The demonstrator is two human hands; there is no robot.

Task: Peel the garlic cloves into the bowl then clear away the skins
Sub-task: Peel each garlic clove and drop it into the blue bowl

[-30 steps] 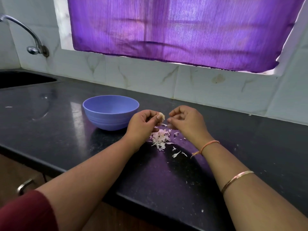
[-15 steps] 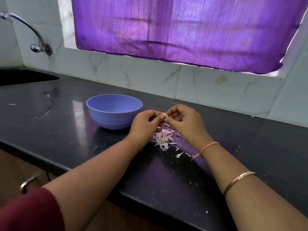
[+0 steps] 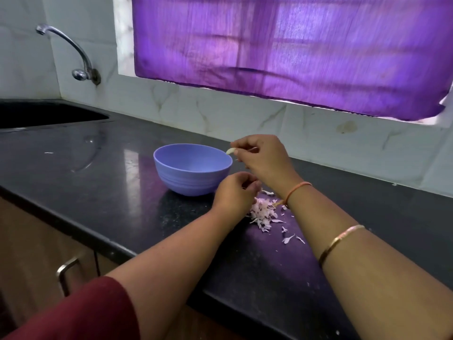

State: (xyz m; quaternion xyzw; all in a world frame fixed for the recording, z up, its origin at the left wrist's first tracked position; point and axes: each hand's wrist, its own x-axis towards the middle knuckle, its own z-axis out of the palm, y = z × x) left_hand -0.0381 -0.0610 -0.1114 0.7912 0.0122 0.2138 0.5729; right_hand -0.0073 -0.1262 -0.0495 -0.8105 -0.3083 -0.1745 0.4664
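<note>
A blue bowl (image 3: 193, 179) stands on the black counter (image 3: 98, 173). My right hand (image 3: 262, 160) is raised beside the bowl's right rim and pinches a pale peeled garlic clove (image 3: 231, 151) at its fingertips, right over the rim. My left hand (image 3: 235, 192) rests lower, in front of the bowl's right side, with its fingers curled; what it holds, if anything, is hidden. A heap of pinkish-white garlic skins (image 3: 263, 212) lies on the counter between my wrists, with loose flakes (image 3: 288, 239) nearer to me.
A sink (image 3: 44, 116) is set into the counter at far left under a chrome tap (image 3: 73, 52). A tiled wall and a purple curtain (image 3: 282, 50) run along the back. The counter's front edge crosses below my forearms, above a cupboard handle (image 3: 65, 271).
My right hand has taken the clove from between both hands and lifted it left to the bowl's rim. My left hand stayed by the skins. The camera has turned so the scene sits further right.
</note>
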